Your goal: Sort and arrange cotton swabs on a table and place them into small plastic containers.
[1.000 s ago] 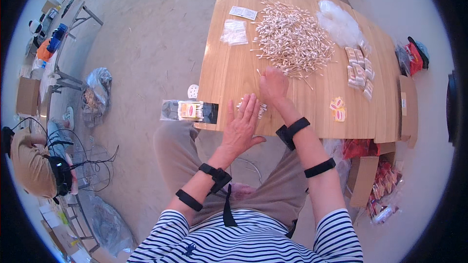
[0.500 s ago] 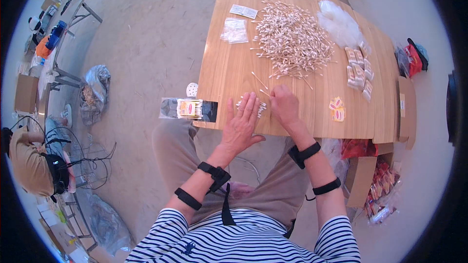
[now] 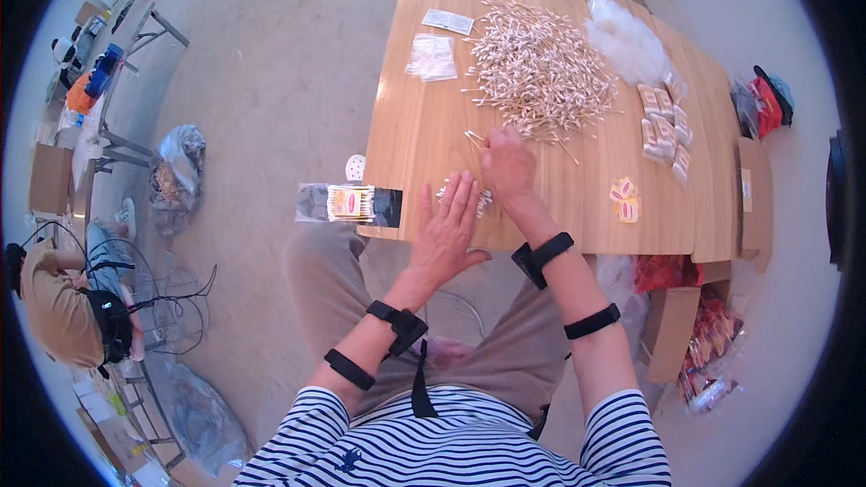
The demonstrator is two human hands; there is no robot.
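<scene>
My left hand (image 3: 446,224) lies flat with fingers stretched out over a small group of cotton swabs (image 3: 484,205) near the table's front edge. White tips show on both sides of its fingers. My right hand (image 3: 508,167) is closed just beyond it, pinching at loose swabs (image 3: 474,137) whose tips stick out to its left. Beyond both hands spreads a large heap of cotton swabs (image 3: 541,63). Left of my left hand, a clear bag (image 3: 313,202) holds a neat row of swabs with a yellow, white and red card (image 3: 348,202), at the table's corner.
Several filled swab packs (image 3: 663,131) and a pile of clear bags (image 3: 624,41) lie at the right. Loose cards (image 3: 624,200) rest nearer. Flat bags (image 3: 432,57) lie at the far left. Cardboard boxes (image 3: 672,325) stand below right. Another person (image 3: 59,307) sits far left.
My right hand has moved away from me and slightly left, reaching the loose swabs near the heap. My left hand has stayed flat in place.
</scene>
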